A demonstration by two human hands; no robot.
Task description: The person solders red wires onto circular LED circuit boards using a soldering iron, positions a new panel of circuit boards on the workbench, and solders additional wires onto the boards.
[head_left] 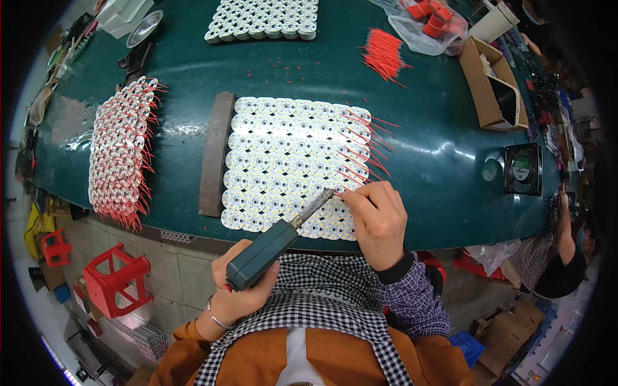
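Observation:
My left hand (pixel 239 305) is wrapped round the dark green body of a soldering gun (pixel 262 254). Its metal tip points up and right, meeting the lower right part of a panel of round white circuit boards (pixel 277 157). With fingertips pinched, my right hand (pixel 381 222) holds a thin red wire (pixel 340 192) at that same spot. Several red wires (pixel 370 143) stick out from the boards along the panel's right side, above my right hand. A flat dark bar (pixel 215 157) lies along the panel's left edge.
Wired boards (pixel 122 151) are stacked at left; more panels (pixel 262 16) lie at the far edge. Loose red wires (pixel 383 55), a cardboard box (pixel 492 87) and a black square object (pixel 523 168) are on the green table (pixel 438 186). Red stools (pixel 117 281) stand below; people work at right.

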